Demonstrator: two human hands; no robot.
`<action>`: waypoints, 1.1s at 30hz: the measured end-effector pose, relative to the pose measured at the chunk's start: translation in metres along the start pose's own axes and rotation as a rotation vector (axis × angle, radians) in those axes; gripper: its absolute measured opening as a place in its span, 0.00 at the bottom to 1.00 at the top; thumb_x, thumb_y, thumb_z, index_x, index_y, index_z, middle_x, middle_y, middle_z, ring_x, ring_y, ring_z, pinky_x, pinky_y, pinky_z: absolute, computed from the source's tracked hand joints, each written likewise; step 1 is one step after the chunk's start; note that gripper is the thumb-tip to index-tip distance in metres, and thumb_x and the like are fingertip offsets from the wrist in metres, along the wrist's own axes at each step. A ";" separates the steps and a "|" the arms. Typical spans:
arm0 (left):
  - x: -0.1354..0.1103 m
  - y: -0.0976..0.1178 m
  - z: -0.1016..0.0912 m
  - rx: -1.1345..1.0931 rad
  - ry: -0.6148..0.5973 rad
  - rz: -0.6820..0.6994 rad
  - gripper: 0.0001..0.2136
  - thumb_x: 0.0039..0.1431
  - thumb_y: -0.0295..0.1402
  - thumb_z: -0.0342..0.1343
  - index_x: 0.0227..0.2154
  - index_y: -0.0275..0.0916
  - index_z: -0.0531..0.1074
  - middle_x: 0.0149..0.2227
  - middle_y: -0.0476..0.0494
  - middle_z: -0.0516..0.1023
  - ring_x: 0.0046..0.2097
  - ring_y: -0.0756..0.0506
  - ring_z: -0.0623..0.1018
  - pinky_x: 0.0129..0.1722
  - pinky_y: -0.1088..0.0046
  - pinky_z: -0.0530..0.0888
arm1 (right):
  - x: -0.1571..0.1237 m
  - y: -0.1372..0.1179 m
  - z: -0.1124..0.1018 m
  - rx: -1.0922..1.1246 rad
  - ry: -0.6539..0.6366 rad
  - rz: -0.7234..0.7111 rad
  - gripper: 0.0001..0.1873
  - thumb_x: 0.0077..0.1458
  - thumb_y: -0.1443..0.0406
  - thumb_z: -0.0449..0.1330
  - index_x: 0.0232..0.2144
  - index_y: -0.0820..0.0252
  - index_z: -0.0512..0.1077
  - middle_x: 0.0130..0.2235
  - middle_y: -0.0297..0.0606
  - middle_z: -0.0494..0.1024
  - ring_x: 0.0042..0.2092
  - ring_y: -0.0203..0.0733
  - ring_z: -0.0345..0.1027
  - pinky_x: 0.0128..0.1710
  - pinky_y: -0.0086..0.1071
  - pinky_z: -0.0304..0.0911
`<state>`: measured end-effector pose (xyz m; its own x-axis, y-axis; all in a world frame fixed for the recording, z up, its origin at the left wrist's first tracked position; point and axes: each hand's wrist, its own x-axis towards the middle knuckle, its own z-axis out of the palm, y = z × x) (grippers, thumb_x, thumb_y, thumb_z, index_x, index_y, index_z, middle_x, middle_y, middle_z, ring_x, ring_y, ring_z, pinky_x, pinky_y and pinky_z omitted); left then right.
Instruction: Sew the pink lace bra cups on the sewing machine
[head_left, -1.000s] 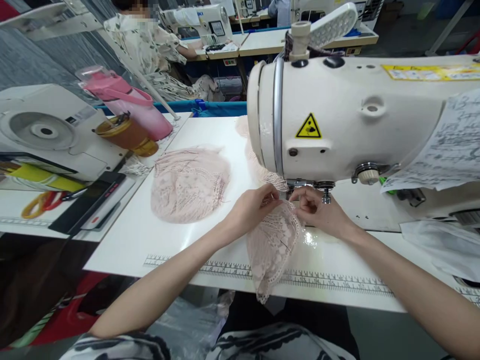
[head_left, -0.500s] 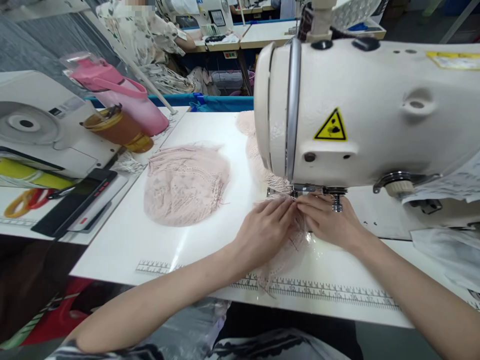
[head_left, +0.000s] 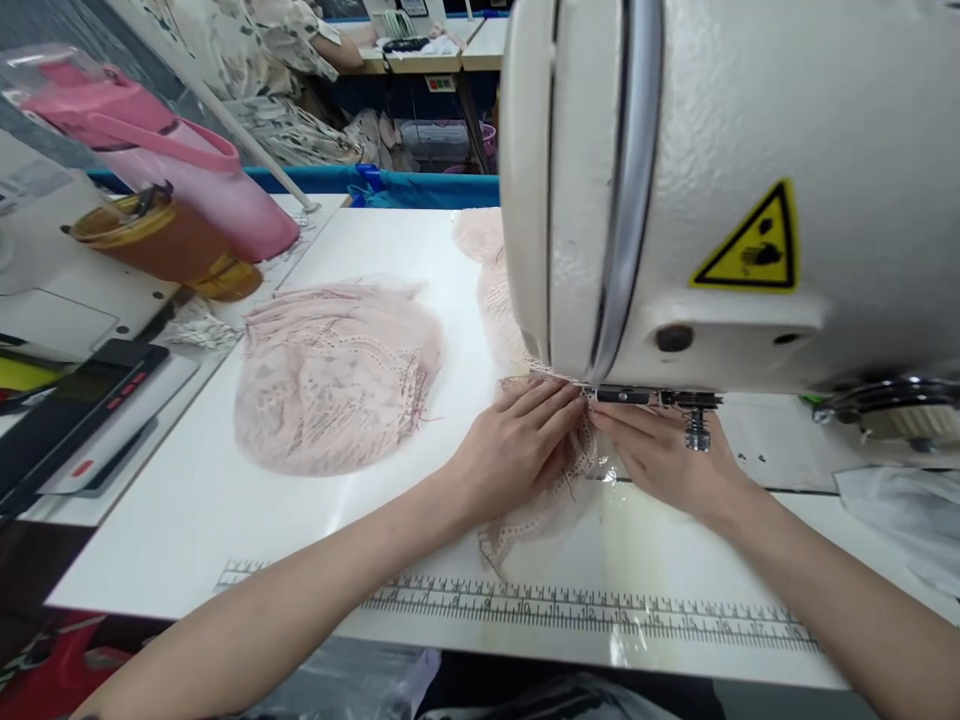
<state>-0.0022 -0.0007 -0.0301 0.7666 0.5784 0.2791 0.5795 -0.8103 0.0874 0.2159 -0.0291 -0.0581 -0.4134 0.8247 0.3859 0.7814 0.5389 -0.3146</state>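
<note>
Two bare hands work a piece of pale pink lace (head_left: 536, 520) at a white sewing machine (head_left: 720, 130), the fabric lying just below and in front of the machine's head, its near end trailing toward the table edge. The left hand (head_left: 517, 440) lies over the lace, fingers together and stretched toward the machine's metal fittings (head_left: 652, 397); its thumb is hidden, so whether it pinches the cloth cannot be told. The right hand (head_left: 667, 455) sits under those fittings, fingertips meeting the lace's edge beside the left hand's; whether they grip it or only press it also cannot be told.

A second lace piece (head_left: 337, 385) lies flat on the white table (head_left: 180, 530) to the left of the machine, a loose thread at its edge. More pink lace (head_left: 491, 285) shows just left of the machine's head, partly hidden behind it. A printed ruler strip (head_left: 525, 605) runs across the table in front of the machine. A pink bottle (head_left: 202, 195) and a brown cup (head_left: 157, 245) stand well to its left. Beyond the machine, at far left, a co-worker in a leaf-patterned top (head_left: 247, 50) sits near another table.
</note>
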 end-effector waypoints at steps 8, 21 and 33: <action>-0.001 -0.004 -0.001 -0.010 -0.005 0.027 0.17 0.65 0.30 0.44 0.53 0.31 0.67 0.52 0.37 0.74 0.59 0.40 0.68 0.58 0.56 0.68 | -0.003 -0.001 0.005 0.104 -0.066 0.129 0.21 0.60 0.60 0.51 0.55 0.43 0.67 0.47 0.35 0.78 0.45 0.50 0.73 0.41 0.49 0.72; 0.001 -0.002 -0.002 0.004 0.011 0.015 0.16 0.64 0.29 0.45 0.53 0.33 0.68 0.53 0.39 0.74 0.58 0.41 0.70 0.58 0.57 0.69 | -0.003 -0.001 -0.002 -0.180 -0.003 -0.040 0.21 0.57 0.68 0.52 0.51 0.45 0.70 0.49 0.31 0.77 0.42 0.46 0.71 0.34 0.40 0.69; 0.000 0.007 -0.016 0.068 0.023 0.037 0.16 0.66 0.31 0.45 0.54 0.36 0.68 0.55 0.40 0.72 0.55 0.42 0.73 0.53 0.59 0.71 | 0.005 -0.006 -0.008 -0.421 0.206 -0.264 0.15 0.56 0.72 0.53 0.41 0.55 0.74 0.48 0.26 0.78 0.38 0.40 0.72 0.28 0.36 0.58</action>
<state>-0.0023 -0.0076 -0.0145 0.7815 0.5453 0.3032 0.5691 -0.8222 0.0116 0.2131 -0.0296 -0.0477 -0.5542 0.5965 0.5805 0.8004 0.5732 0.1752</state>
